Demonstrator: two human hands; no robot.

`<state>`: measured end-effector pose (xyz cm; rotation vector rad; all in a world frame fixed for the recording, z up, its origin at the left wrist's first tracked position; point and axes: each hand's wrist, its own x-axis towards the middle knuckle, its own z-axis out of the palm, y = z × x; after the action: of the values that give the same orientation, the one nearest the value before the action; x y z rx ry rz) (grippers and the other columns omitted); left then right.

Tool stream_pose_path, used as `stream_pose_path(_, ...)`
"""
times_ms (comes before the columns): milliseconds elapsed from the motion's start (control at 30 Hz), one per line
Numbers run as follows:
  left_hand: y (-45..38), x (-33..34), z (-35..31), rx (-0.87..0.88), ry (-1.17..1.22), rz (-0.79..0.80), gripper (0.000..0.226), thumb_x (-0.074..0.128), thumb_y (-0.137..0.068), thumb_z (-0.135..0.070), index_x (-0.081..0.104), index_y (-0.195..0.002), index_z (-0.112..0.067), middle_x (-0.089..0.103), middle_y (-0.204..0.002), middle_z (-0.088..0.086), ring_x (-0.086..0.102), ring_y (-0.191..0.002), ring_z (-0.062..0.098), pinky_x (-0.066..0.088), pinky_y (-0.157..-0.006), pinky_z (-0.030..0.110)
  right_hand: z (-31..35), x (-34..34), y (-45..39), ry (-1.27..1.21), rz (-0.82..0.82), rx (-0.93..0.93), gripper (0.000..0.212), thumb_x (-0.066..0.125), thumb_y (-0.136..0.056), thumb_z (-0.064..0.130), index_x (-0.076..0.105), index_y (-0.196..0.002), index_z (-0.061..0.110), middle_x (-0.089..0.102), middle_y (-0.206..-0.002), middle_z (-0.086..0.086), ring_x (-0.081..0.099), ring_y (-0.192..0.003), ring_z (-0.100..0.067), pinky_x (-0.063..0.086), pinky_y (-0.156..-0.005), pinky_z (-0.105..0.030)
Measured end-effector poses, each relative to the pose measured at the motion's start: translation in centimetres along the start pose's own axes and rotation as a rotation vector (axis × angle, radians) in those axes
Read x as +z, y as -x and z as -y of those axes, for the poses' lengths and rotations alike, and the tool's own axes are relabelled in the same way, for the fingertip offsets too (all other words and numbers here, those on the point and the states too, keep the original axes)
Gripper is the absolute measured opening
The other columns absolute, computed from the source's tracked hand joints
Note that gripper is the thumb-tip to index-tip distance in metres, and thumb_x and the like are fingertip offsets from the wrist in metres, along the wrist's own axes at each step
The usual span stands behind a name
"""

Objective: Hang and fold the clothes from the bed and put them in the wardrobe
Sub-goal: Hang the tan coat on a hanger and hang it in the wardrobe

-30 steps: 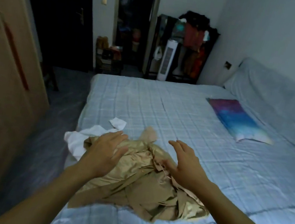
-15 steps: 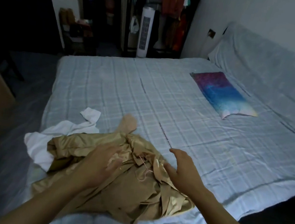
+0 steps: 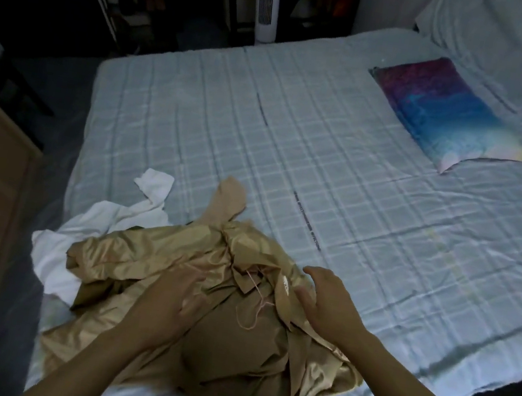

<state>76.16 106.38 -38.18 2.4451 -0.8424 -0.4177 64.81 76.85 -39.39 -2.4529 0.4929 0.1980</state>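
Since the earlier frame our view has tipped further down over the pile, and our left hand (image 3: pixel 165 306) has slid deeper into the folds while the right hand (image 3: pixel 325 300) has closed in from the side. Left fingers lie spread and pressed flat on the gold satin garment (image 3: pixel 138 263), holding nothing; the right hand is likewise relaxed and wide, its thumb touching a fold near the small sewn label, with no pinch that we can see. Loose pinkish thread lies between the two hands. Under the satin, on its left, a white garment (image 3: pixel 72 242) pokes out, and a beige piece sticks out at the far side. All of it sits bunched at the near corner of the bed (image 3: pixel 325 174), with a coloured pillow (image 3: pixel 446 114) well apart. We judge the sorting step is only starting (nothing folded yet). Next we need a real hold on the satin's edge to lift it free.
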Motion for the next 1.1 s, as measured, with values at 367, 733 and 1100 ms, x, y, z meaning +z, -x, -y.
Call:
stream_pose_path(367,-11.9,2.8,4.6,0.094,-0.013,0.151,0.059,0.035,-0.086,-0.054,0.065,-0.119,-0.015,0.066,-0.111,0.003,0.054,-0.094,0.015,0.036,-0.076,0.029,-2.9,5.1,-3.4,0.036,0.013,0.171,0.048,0.047,-0.1,0.041,0.05,-0.139,0.012,0.054,-0.138,-0.01,0.05,-0.124,-0.029,0.038,-0.102,-0.036)
stream_pose_path(733,-21.2,12.2,12.2,0.161,-0.178,0.227,0.035,0.047,-0.077,-0.026,0.064,-0.108,-0.024,0.064,-0.108,0.0,0.056,-0.097,0.027,0.045,-0.08,0.038,-7.4,14.5,-6.9,0.082,0.105,0.303,0.044,0.043,-0.091,0.025,0.054,-0.134,0.021,0.063,-0.125,-0.01,0.062,-0.11,-0.035,0.05,-0.088,-0.047)
stream_pose_path(1100,-24.5,16.3,13.2,0.383,-0.573,0.393,0.055,0.027,-0.074,-0.038,0.07,-0.106,-0.021,0.069,-0.111,0.005,0.062,-0.101,0.033,0.04,-0.095,0.048,-10.1,19.9,-7.7,0.181,0.08,0.274,0.054,0.067,-0.079,0.018,0.056,-0.131,0.023,0.066,-0.117,-0.002,0.063,-0.102,-0.028,0.052,-0.085,-0.043)
